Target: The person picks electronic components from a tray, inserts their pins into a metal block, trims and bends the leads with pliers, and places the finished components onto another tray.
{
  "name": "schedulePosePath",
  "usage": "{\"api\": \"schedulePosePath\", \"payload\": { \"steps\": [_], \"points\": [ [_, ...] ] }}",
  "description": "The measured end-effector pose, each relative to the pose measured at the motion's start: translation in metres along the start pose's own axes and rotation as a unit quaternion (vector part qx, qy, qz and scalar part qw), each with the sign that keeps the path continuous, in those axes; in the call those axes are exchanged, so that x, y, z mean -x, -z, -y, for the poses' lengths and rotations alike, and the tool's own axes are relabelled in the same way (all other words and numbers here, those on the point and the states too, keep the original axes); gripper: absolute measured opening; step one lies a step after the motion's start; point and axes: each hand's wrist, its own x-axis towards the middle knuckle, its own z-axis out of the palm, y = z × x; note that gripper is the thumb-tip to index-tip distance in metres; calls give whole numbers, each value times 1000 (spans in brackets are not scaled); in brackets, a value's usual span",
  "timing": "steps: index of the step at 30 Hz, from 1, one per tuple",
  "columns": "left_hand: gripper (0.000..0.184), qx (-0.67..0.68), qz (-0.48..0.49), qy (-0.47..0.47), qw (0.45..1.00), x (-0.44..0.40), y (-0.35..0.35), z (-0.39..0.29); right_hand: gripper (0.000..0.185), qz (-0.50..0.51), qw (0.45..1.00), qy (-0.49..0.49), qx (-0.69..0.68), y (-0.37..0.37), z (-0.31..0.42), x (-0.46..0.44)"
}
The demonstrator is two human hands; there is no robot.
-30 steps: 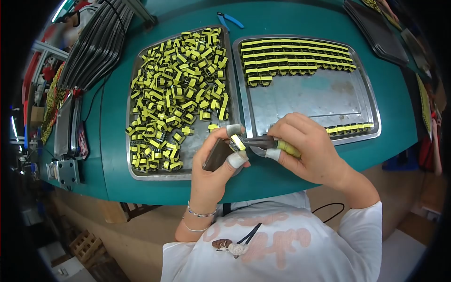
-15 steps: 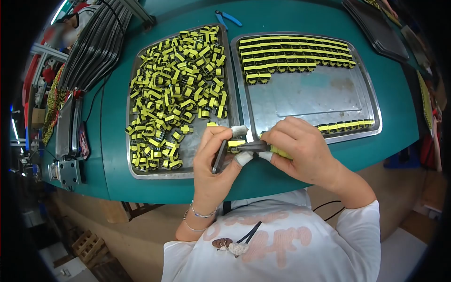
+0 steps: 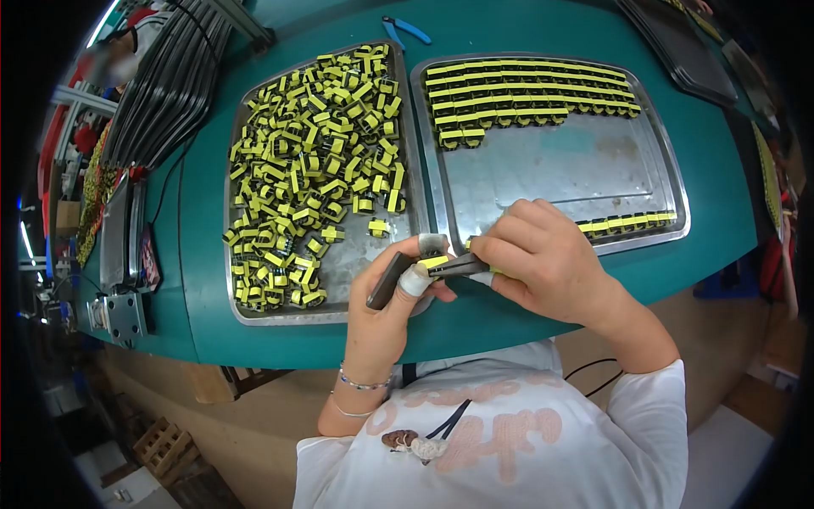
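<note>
Near the table's front edge, my left hand [image 3: 377,305] pinches a small yellow-and-black transformer [image 3: 433,262] between its taped thumb and fingers. A dark flat bar [image 3: 389,281] also rests in that hand. From the other side, my right hand [image 3: 547,263] grips dark tweezers [image 3: 460,265], whose tips reach the transformer. Whether the tips grasp any part of it is too small to tell. More yellow shows by the right fingertips, mostly hidden. To the left, a metal tray [image 3: 231,204] holds a heap of loose transformers [image 3: 314,170].
A second metal tray [image 3: 551,165] on the right carries transformers in rows [image 3: 526,89] at its back and along its front edge. Blue-handled cutters [image 3: 411,32] lie behind the trays. Stacked dark trays [image 3: 170,93] stand at the left, with more [image 3: 678,55] at the back right.
My left thumb has moved up over the transformer, and the dark bar has tilted in that hand. The tweezers stay at the transformer, while my right hand has barely shifted.
</note>
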Motion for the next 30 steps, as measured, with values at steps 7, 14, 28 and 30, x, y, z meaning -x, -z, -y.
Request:
{"api": "schedulePosePath", "payload": {
  "steps": [7,14,28,30],
  "points": [
    [40,43,22,-24,999,2,-6,0,24,-18,1000,13,9,-2,-1,5],
    [38,93,0,-52,994,-1,-11,0,30,-60,993,-65,-78,-4,4,10],
    [31,27,-40,-149,988,-1,-12,3,33,-60,993,-75,-70,-9,10,14],
    [30,11,-47,-155,987,-1,-12,3,34,-53,996,-69,-30,-10,10,15]
  ]
}}
